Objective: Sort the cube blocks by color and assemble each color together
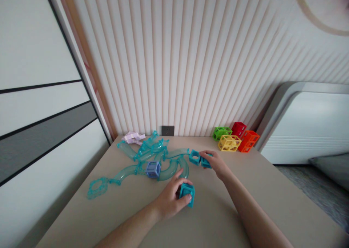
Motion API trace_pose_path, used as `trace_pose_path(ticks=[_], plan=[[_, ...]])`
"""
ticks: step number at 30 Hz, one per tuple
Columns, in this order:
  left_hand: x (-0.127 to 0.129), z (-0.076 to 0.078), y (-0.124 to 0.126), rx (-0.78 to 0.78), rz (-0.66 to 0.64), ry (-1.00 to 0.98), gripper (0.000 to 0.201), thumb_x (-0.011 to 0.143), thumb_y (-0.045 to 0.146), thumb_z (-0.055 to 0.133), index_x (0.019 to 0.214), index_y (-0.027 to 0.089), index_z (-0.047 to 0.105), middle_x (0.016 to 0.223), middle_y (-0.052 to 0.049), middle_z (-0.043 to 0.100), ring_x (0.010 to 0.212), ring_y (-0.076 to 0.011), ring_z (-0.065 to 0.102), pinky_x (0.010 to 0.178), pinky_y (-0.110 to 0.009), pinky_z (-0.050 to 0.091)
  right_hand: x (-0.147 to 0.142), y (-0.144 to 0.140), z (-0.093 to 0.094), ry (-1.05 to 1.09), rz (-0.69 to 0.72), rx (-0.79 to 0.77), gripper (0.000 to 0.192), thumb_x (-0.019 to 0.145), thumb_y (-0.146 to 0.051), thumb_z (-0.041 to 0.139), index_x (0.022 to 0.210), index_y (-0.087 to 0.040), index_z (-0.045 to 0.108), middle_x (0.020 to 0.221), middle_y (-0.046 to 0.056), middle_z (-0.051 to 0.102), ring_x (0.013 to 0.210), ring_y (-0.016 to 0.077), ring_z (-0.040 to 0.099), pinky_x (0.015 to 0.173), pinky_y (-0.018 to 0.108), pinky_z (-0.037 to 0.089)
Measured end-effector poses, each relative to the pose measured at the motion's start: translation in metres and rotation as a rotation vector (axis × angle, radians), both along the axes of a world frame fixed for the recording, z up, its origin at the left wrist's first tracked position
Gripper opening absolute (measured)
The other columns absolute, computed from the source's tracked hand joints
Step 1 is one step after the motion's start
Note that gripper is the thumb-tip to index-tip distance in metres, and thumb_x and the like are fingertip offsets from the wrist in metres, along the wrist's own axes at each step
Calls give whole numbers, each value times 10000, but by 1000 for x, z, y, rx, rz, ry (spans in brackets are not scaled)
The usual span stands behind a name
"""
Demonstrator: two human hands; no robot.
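Note:
My left hand [170, 199] grips a teal open-frame cube [188, 194] that rests on the beige table [212, 219] close to me. Farther away, my right hand [215, 162] closes over another teal cube [206, 161], which touches a third teal cube [194, 157] at the end of a clear teal curved tube [177, 154]. A blue-violet cube [153, 169] sits among looping translucent teal track pieces [141, 157] just left of my hands.
Green [221, 133], yellow [229, 143], red [239, 129] and orange [248, 141] frame cubes stand at the table's far right against the ribbed wall. A pale lilac piece [133, 137] lies at the far left. A wall socket [167, 130] is behind. A bed [308, 128] stands right.

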State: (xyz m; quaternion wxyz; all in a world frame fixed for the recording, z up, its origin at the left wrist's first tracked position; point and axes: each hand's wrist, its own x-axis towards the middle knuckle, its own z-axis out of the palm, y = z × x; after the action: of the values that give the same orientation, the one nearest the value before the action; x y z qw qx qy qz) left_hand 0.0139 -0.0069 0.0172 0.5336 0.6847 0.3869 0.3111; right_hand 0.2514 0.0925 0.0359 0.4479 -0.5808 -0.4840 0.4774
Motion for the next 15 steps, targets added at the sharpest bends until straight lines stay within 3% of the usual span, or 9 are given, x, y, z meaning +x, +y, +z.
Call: trace_pose_path(ticks=[5, 8, 11, 15], plan=[[1, -3, 0, -20, 14, -46, 382, 827, 361, 692, 1184, 228, 659, 1611, -131, 298, 1320, -350, 494, 987, -420, 483, 0, 2, -1, -2, -62, 149, 467, 692, -574, 744, 841, -132, 729, 639, 30, 661, 544, 153, 582, 460, 261, 512], [2, -4, 1, -30, 47, -135, 411, 841, 381, 689, 1212, 212, 635, 1529, -155, 422, 1229, -320, 563, 950, -397, 505, -5, -3, 0, 0, -84, 275, 465, 735, -587, 727, 901, -152, 721, 839, 78, 731, 732, 204, 661, 634, 311, 566], [3, -2, 1, -81, 90, -245, 509, 864, 395, 672, 1319, 204, 545, 1351, -159, 581, 1090, -269, 625, 900, -371, 523, -14, -15, -1, -64, -61, 564, 305, 833, -474, 702, 954, -195, 716, 1107, 108, 728, 1003, 254, 671, 853, 377, 553], [0, 1, -1, -81, 131, -373, 689, 883, 414, 659, 1480, 247, 359, 1345, -146, 562, 1083, -247, 603, 878, -350, 521, -27, -36, -1, -195, 104, 899, 113, 895, -281, 669, 998, -241, 691, 1195, 100, 685, 1082, 250, 654, 887, 381, 536]])
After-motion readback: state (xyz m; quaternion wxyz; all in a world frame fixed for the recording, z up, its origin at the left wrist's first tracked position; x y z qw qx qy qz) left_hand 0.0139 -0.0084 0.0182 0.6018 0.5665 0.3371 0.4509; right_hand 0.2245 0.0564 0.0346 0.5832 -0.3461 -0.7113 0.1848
